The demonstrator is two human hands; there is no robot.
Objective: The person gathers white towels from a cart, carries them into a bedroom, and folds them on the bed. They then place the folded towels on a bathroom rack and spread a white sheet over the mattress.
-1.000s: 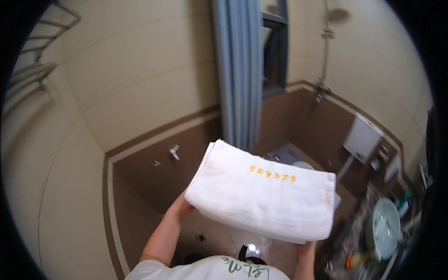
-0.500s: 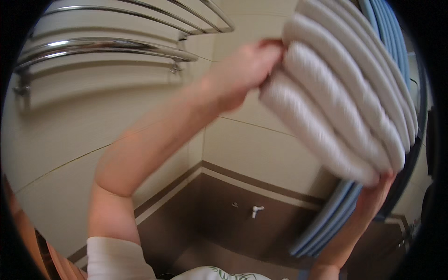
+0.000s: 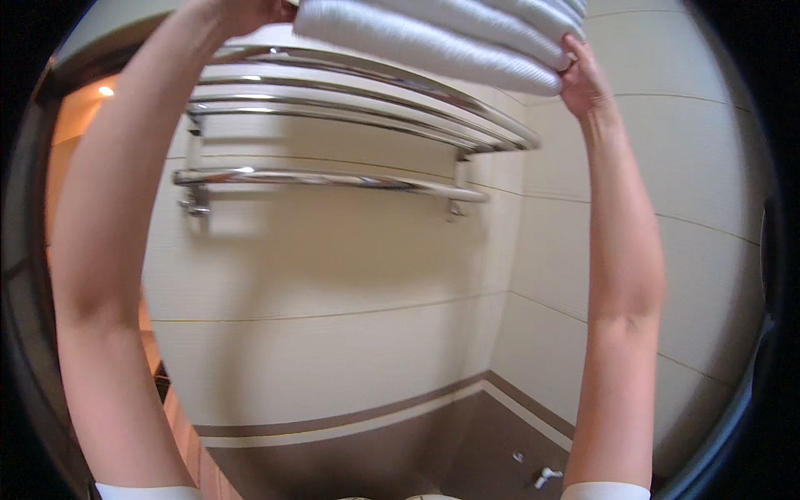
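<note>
A person held up a stack of white towels (image 3: pixel 442 42) with both arms raised. The towels hung above the rack (image 3: pixel 367 75), and a gap between the two could not be judged from this angle. Each was folded into a thick, soft layer with a rounded edge, and the cloth showed a fine, ribbed nap. The upper edge of the view cut off the top of the stack.

The left hand (image 3: pixel 260 12) gripped the end of the stack over the rack's left part; its fingers met the cloth there, though most of them were out of sight. The right hand (image 3: pixel 586 82) held the opposite end, above and just beyond the rack's right tip, its thumb pressed to the folds and its other fingers largely hidden by the cloth.

The rack was of polished, mirror-bright metal: a shelf of slim parallel tubes with a thicker, bowed bar, and a single rounded rail (image 3: pixel 333 179) beneath. Behind it ran a wall (image 3: pixel 350 258) of smooth cream tiles with thin joint lines, turning to dark brown tiles (image 3: pixel 333 467) well below the rack. A small white tap (image 3: pixel 547 477) jutted out low, below and right of the rack.
</note>
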